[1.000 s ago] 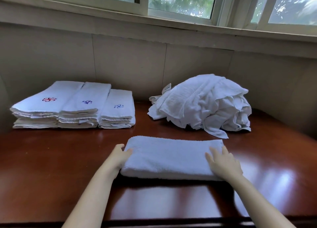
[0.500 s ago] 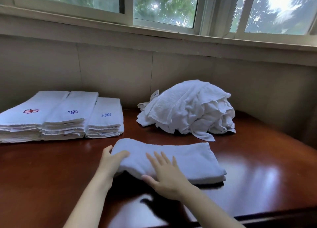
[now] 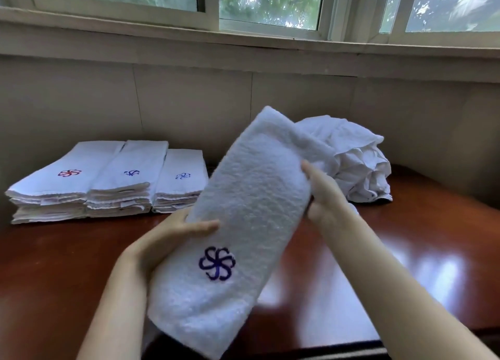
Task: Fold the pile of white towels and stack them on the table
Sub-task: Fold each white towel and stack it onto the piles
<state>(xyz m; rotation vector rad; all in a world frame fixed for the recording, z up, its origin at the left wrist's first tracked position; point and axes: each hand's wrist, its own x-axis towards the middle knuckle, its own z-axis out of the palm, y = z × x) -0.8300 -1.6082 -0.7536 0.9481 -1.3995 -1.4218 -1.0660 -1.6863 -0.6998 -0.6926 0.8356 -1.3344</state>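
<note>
Head view. I hold the towel (image 3: 251, 210), folded to a long strip, off the table (image 3: 54, 265) at centre frame. It tilts from lower left to upper right, with the blue emblem (image 3: 216, 263) facing up.

Left hand (image 3: 165, 235) grips the left edge, thumb on top, fingers hidden beneath. Right hand (image 3: 324, 197) clasps the right edge, thumb over the face, other fingers hidden behind the cloth.

Three stacks (image 3: 108, 181) sit at mid left. The unfolded pile (image 3: 359, 164) lies right of centre, behind the towel.

The step, as I judge it, is transfer to a stack. Procedure:
1. Support the strip along its length so the folds do not sag open.
2. Turn it parallel to the stacks.
3. Lower it emblem-up, edges flush.
4. Release both hands together.
</note>
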